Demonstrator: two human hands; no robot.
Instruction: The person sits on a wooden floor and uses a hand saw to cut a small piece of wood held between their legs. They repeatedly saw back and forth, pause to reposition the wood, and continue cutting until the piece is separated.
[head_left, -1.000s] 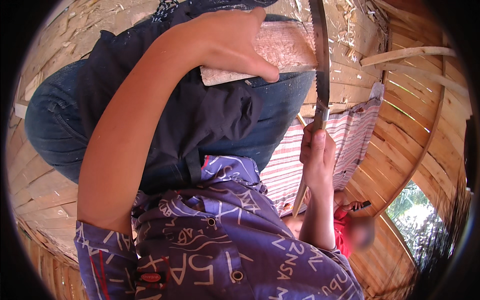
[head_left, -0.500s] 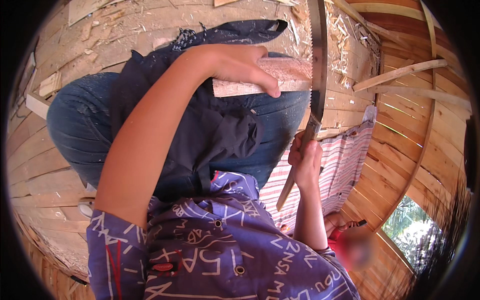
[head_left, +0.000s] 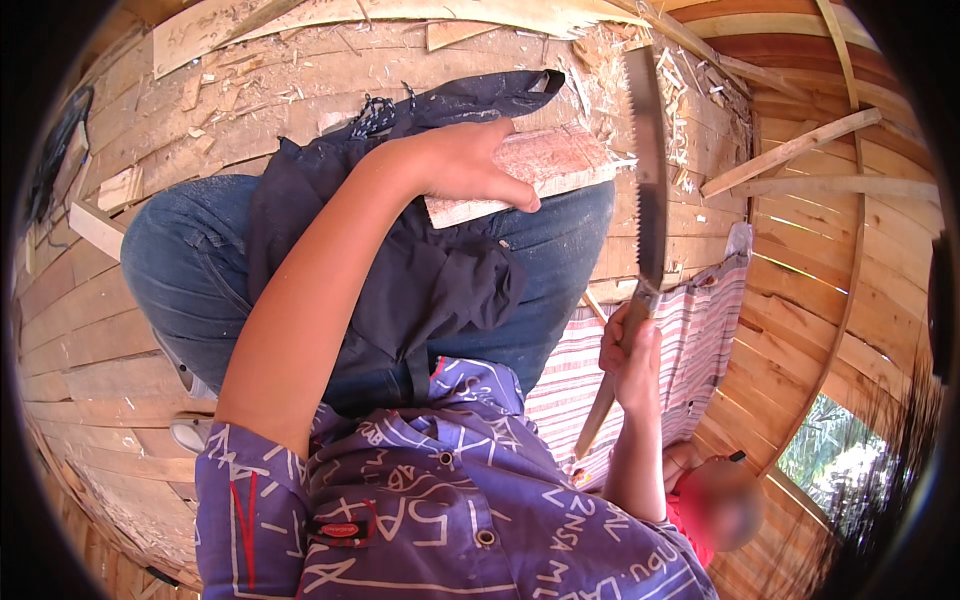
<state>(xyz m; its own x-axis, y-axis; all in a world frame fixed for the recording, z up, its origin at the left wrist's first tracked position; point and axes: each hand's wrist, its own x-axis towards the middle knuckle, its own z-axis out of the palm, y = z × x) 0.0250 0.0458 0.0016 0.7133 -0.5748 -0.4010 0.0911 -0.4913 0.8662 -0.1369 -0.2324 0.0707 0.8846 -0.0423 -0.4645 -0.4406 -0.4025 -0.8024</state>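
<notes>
My left hand (head_left: 462, 162) lies closed over a short rough wooden block (head_left: 560, 165), pressing it onto my thigh, thumb along its near side. A thin splinter juts from the block's right end. In my right hand (head_left: 632, 352) is the wooden handle of a handsaw (head_left: 650, 180). Its long, slightly curved blade points away from me, teeth facing left, just to the right of the block and seemingly a little apart from it. A dark cloth (head_left: 430, 290) is bunched over my lap, under my left forearm.
Shavings and wood chips (head_left: 230, 100) litter the plank floor around a long pale board (head_left: 330, 15). On the right, a striped mat (head_left: 690, 330) lies beside a plank wall (head_left: 800, 260) with leaning battens (head_left: 790, 152). A person in red (head_left: 700, 515) is at the lower right.
The saw has moved right, off the end of the block, and my right hand has shifted right and toward me. The block has tilted, its left end dropping a little nearer.
</notes>
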